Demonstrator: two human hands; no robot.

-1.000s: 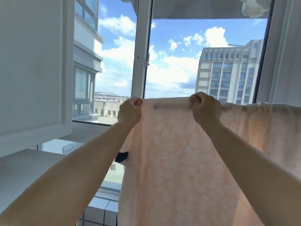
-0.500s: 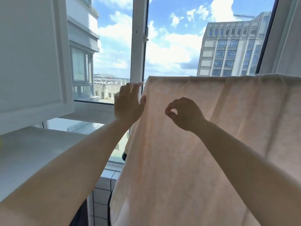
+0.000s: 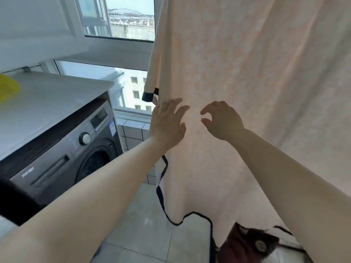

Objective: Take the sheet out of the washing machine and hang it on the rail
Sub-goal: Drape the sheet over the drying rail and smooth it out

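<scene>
My left hand (image 3: pixel 167 124) was spread wide, its straight fingers (image 3: pixel 177 109) laid flat against the hanging sheet (image 3: pixel 237 76) near its left edge, gripping nothing. My right hand (image 3: pixel 223 120) hovered just beside it in front of the cloth, fingers loosely bent in a claw and holding nothing; whether its tips met the fabric I could not tell. The pale peach sheet hung with its long axis straight up and down, running out of the top of the view, so its support was hidden, and its dark-trimmed hem (image 3: pixel 190 218) pointed at the tiled floor (image 3: pixel 144 224) without clearly reaching it. A dark-edged corner (image 3: pixel 149 96) of the back layer showed just above my left hand. Left of the sheet stood the dark washing machine (image 3: pixel 62 158) under a pale countertop (image 3: pixel 47 103), with something yellow (image 3: pixel 7 90) on it at the far left, and the window (image 3: pixel 131 18) lay behind. A dark red object (image 3: pixel 245 243) sat on the floor beneath the hem. A second before, both hands had pinched the sheet's top edge up at the rail; half a second before, they had let go, and now they were far lower, mid-sheet, with my view tipped down.
</scene>
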